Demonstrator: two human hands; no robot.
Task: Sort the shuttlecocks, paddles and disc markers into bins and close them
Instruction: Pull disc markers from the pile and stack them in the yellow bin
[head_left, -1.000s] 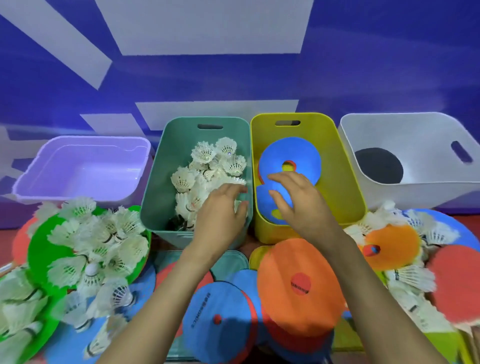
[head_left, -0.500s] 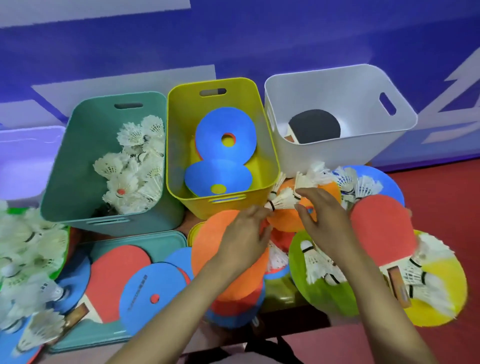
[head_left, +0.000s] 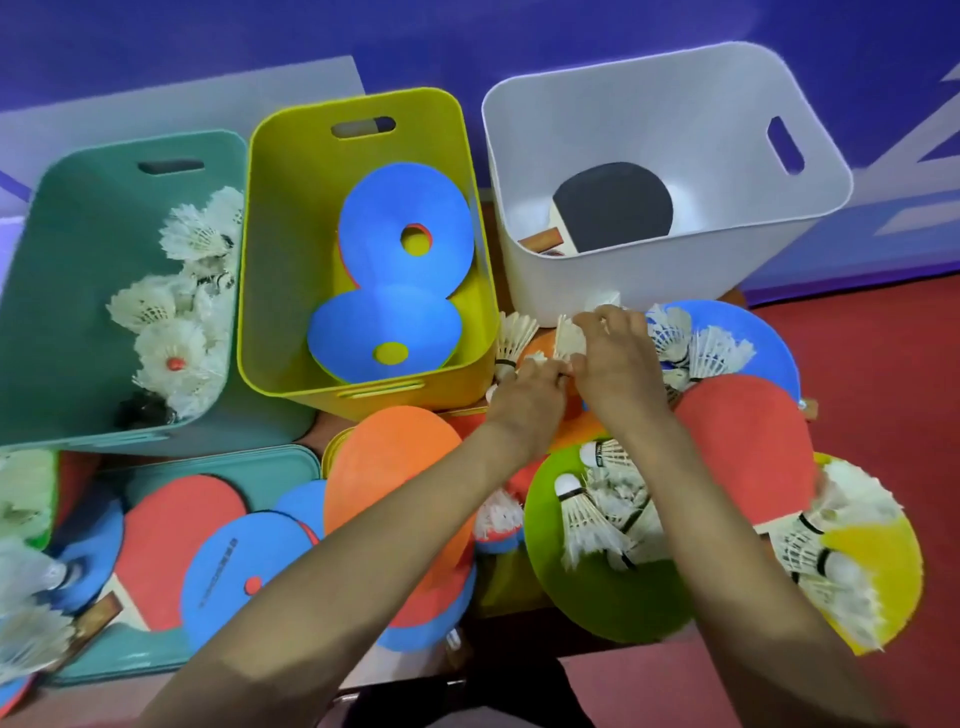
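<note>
My left hand (head_left: 524, 397) and my right hand (head_left: 621, 358) meet over the pile in front of the white bin (head_left: 649, 283). My right hand pinches a white shuttlecock (head_left: 569, 335) by its feathers. My left hand curls round the base of another shuttlecock (head_left: 514, 338), lying next to the yellow bin (head_left: 291, 156). The yellow bin holds blue disc markers (head_left: 405, 228). A black paddle (head_left: 613, 205) lies in the white bin. The teal bin (head_left: 78, 176) holds several shuttlecocks (head_left: 171, 338).
A red paddle (head_left: 743, 447), a green disc (head_left: 597, 592) and a yellow disc (head_left: 878, 561) carry loose shuttlecocks at the right. An orange disc (head_left: 384, 467) lies under my left forearm. A teal lid (head_left: 260, 467) bears another red paddle (head_left: 166, 525) and a blue disc (head_left: 234, 566).
My hands left the teal and yellow bins and moved right to the pile in front of the white bin, where they closed on shuttlecocks. The view swung right.
</note>
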